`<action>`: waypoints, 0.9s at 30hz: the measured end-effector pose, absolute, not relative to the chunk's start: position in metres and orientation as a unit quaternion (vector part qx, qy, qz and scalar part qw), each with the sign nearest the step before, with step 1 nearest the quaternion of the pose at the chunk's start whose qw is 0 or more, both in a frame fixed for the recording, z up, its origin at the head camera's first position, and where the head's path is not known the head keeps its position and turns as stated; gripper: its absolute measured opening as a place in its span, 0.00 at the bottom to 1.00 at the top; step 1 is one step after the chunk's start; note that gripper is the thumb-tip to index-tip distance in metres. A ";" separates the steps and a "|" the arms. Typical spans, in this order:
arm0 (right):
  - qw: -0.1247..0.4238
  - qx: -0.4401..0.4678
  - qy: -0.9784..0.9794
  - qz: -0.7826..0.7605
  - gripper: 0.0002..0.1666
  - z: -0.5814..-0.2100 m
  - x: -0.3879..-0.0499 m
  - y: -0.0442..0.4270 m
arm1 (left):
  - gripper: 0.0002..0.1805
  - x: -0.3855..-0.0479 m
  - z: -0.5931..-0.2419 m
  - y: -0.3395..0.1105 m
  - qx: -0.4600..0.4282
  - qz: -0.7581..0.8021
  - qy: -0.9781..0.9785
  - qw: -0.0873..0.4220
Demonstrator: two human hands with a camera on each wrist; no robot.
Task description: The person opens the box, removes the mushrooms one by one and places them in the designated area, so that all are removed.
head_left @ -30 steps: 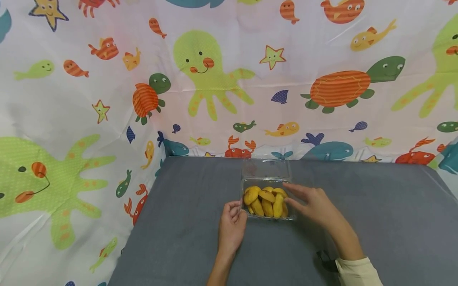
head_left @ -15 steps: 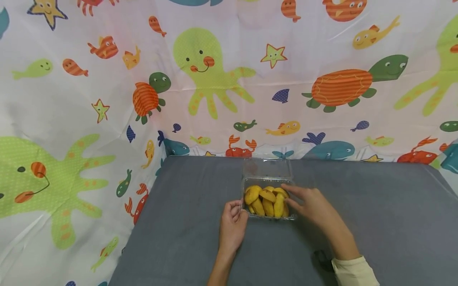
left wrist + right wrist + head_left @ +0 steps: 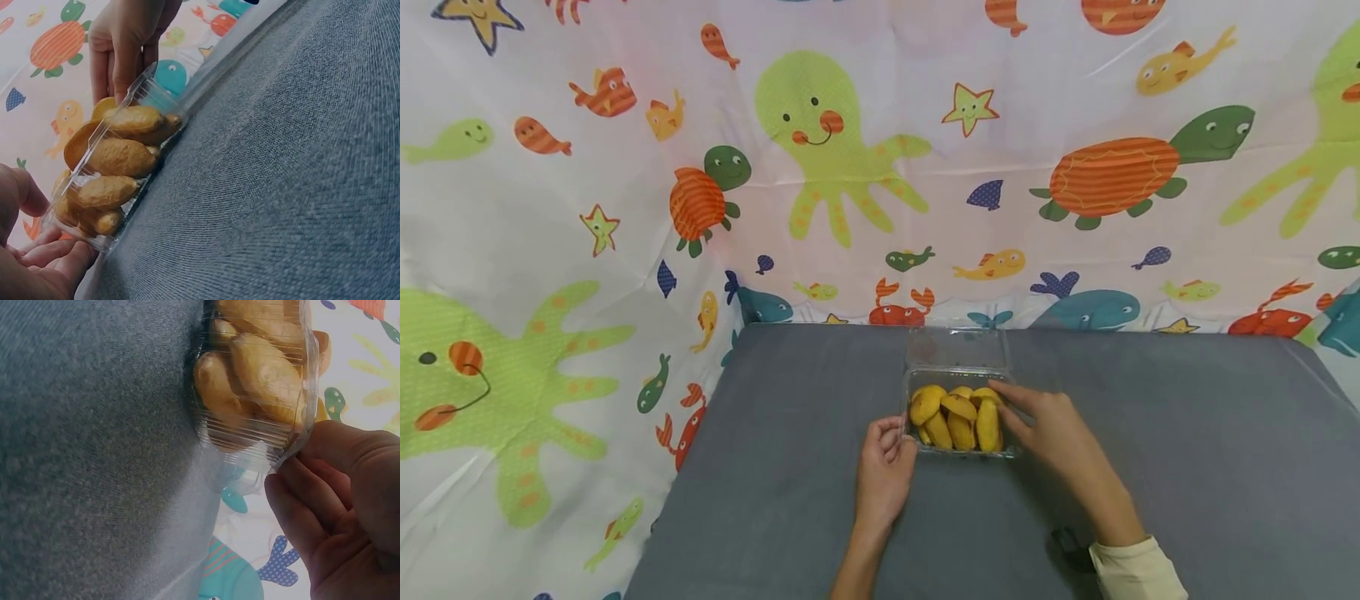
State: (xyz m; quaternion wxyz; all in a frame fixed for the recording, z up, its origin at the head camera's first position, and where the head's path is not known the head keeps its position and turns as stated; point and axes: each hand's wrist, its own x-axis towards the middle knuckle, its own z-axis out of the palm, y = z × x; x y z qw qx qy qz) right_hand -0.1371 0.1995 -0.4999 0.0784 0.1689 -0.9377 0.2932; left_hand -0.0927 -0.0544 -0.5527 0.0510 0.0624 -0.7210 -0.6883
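A clear plastic container [image 3: 1011, 446] with its lid [image 3: 958, 348] folded back holds several yellow-brown mushrooms [image 3: 958, 407], also seen through its wall in both wrist views. My left hand [image 3: 883, 475] grips the left side, with fingers low against the wall in the left wrist view. At the right end, my right hand [image 3: 1060, 425] reaches over the rim. Its index finger and thumb pinch a mushroom [image 3: 988, 427] at its cap. In the right wrist view, the thumb [image 3: 328, 440] passes behind the rim and the other fingers stay outside.
A grey cloth covers the table [image 3: 790, 467]. Behind and to the left hangs a curtain [image 3: 887, 200] printed with sea animals. Something black [image 3: 1071, 550] sits beside the light right sleeve [image 3: 1138, 571].
The pinched mushroom has shifted a little to the right inside the container and stands straighter. The left hand keeps its hold. The head view has tilted slightly.
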 end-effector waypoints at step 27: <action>0.215 0.081 -0.896 0.381 0.24 -0.486 -0.139 0.213 | 0.18 -0.091 -0.554 -0.052 0.070 -0.680 -0.727 0.057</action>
